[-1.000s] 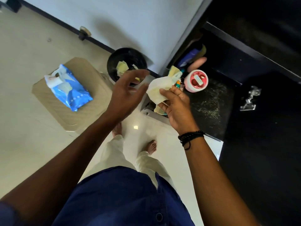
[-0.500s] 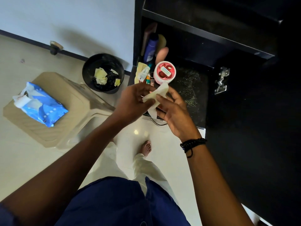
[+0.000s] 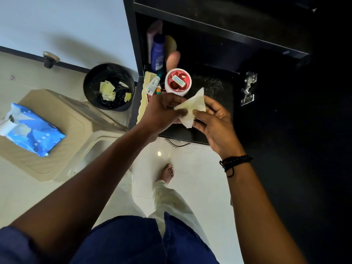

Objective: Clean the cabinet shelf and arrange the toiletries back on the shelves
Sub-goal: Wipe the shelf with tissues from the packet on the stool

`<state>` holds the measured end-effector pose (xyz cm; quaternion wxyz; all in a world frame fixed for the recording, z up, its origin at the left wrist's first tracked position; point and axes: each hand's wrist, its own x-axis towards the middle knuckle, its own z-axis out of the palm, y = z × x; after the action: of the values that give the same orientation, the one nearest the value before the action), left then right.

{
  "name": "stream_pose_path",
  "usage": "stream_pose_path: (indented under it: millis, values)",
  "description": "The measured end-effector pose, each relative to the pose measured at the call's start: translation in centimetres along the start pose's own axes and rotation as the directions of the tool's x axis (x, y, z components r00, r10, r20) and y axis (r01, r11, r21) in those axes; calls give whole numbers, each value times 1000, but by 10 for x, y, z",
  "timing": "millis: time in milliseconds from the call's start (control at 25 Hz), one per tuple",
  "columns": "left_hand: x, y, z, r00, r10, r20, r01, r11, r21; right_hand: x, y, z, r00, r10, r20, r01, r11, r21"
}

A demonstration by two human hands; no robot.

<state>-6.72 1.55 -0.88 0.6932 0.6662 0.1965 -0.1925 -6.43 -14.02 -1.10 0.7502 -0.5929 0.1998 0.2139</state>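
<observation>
A white wet wipe (image 3: pixel 192 108) is held between both hands above the front of the black cabinet shelf (image 3: pixel 215 96). My left hand (image 3: pixel 163 111) pinches its left edge; my right hand (image 3: pixel 213 121) grips its right side. The shelf surface is speckled with dust. At the shelf's left end stand a red-lidded round jar (image 3: pixel 178 81), a blue bottle (image 3: pixel 158 52), a pink bottle (image 3: pixel 153 35), small tubes (image 3: pixel 153 86) and a cream comb (image 3: pixel 144 100).
A black bin (image 3: pixel 109 86) holding used wipes stands on the floor by the wall. A beige plastic stool (image 3: pixel 62 134) at the left carries a blue wipes pack (image 3: pixel 30 130). An upper shelf edge (image 3: pixel 219 27) and a door hinge (image 3: pixel 247 88) lie to the right.
The view has swung right toward the cabinet. My hands moved with the wipe from in front of the bin to above the shelf, and both now grip it.
</observation>
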Motion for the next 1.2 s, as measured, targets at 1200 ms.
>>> stream_pose_path:
  millis: [1200]
  values:
    - [22, 45, 6, 556, 761, 336, -538, 20, 843, 73, 48, -50, 824, -564, -54, 125, 274, -954]
